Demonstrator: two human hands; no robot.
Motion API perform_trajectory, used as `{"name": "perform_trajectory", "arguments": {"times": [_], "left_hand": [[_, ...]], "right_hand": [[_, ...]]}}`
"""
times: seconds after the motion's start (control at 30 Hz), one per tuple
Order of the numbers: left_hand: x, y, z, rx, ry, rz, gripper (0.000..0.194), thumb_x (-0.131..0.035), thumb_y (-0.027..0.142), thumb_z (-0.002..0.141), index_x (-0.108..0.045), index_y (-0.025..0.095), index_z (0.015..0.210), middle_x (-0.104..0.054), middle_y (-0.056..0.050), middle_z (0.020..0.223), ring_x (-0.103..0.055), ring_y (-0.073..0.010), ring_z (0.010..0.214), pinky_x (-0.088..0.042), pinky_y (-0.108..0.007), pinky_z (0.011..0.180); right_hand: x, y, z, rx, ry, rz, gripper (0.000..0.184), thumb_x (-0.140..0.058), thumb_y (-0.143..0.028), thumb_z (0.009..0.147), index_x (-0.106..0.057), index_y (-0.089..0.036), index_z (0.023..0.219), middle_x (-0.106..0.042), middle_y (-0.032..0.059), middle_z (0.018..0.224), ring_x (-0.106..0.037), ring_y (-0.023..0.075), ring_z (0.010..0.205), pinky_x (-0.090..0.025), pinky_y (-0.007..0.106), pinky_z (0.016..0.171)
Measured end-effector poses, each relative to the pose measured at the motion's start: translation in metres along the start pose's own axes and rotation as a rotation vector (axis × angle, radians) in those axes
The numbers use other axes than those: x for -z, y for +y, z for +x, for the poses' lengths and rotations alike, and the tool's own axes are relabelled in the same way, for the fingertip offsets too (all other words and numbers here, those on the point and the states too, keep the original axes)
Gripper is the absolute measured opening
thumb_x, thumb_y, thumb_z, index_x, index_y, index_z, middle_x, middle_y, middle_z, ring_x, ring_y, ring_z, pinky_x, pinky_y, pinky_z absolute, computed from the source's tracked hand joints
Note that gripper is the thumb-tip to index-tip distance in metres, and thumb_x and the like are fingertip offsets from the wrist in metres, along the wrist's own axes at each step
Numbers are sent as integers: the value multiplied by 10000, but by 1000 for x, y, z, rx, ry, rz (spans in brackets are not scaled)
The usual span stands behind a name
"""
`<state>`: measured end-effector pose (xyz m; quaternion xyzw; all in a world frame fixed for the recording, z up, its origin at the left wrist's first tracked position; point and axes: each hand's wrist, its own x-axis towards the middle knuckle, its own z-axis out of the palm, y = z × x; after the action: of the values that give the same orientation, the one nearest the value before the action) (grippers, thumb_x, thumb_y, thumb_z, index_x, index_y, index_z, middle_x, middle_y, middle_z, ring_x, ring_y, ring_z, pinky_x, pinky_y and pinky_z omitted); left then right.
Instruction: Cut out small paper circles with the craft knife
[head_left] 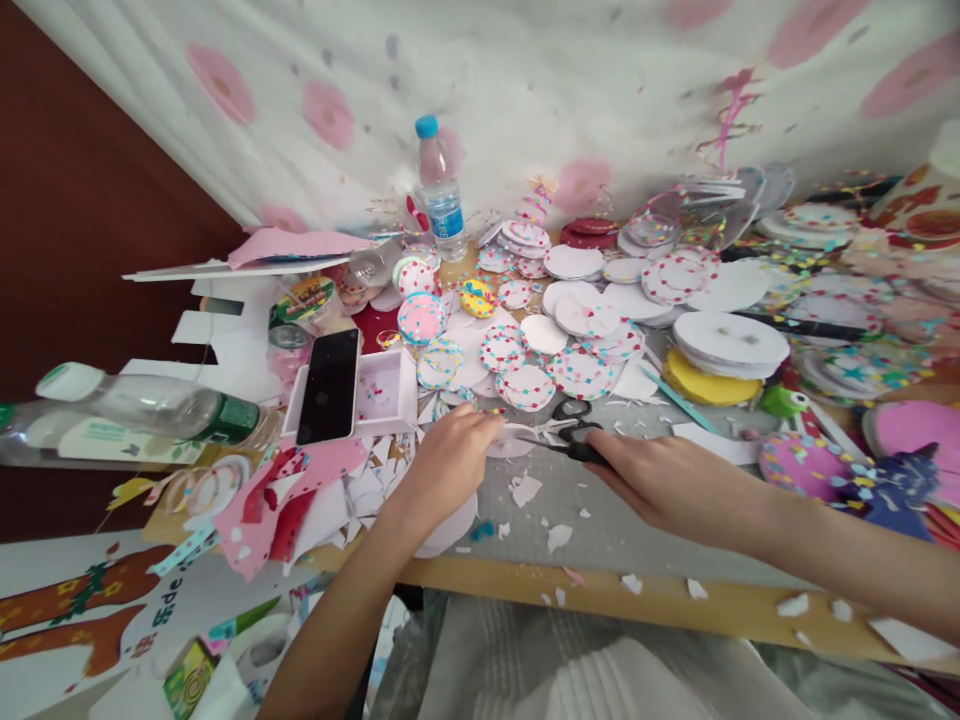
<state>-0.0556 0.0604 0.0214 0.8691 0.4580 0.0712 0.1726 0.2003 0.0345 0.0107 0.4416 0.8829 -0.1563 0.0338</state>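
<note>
My L hand (466,440) pinches the paper piece (514,443), prob. light, bendy, easily torn: best by edge; R hand (637,472) grips scissors (580,449).

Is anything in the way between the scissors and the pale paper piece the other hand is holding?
Nothing visible: the right hand holds the scissors with the blades right by the paper piece in the left hand.
</note>
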Motion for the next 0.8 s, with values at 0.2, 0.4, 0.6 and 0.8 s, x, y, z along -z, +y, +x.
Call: {"name": "perform_trajectory", "arguments": {"times": [0.2, 0.4, 0.6, 0.8], "left_hand": [[2, -2, 2, 8, -39, 33, 333, -396, 23, 878, -659, 178, 1011, -684, -81, 915, -609, -246, 947, -503, -352, 782], [0, -6, 4, -22, -56, 44, 300, -383, 56, 900, -646, 169, 989, -675, -84, 901, -602, -250, 973, -490, -360, 841], [-3, -11, 5, -28, -42, 2, 310, -384, 55, 885, -644, 180, 998, -685, -87, 919, -598, -252, 975, -494, -383, 855], [-1, -10, 4, 10, -33, -13, 283, -404, 93, 891, -654, 166, 1004, -691, -91, 912, -606, -254, 953, -490, -364, 803]], "right_hand": [[3, -1, 5, -20, -31, -39, 163, -354, -238, 986, -505, -179, 964, -716, 71, 764, -694, 243, 591, -224, 352, 457], [12, 1, 13, -17, -61, -90, 131, -411, -231, 960, -535, -197, 980, -711, 50, 689, -688, 238, 565, -219, 330, 446], [30, 8, 29, 33, -117, -89, 177, -488, -195, 902, -596, -194, 1043, -728, 79, 738, -699, 251, 615, -289, 302, 465], [38, 10, 33, 37, -156, -50, 161, -474, -225, 922, -602, -204, 1018, -710, 72, 713, -689, 249, 610, -290, 299, 462]]}}
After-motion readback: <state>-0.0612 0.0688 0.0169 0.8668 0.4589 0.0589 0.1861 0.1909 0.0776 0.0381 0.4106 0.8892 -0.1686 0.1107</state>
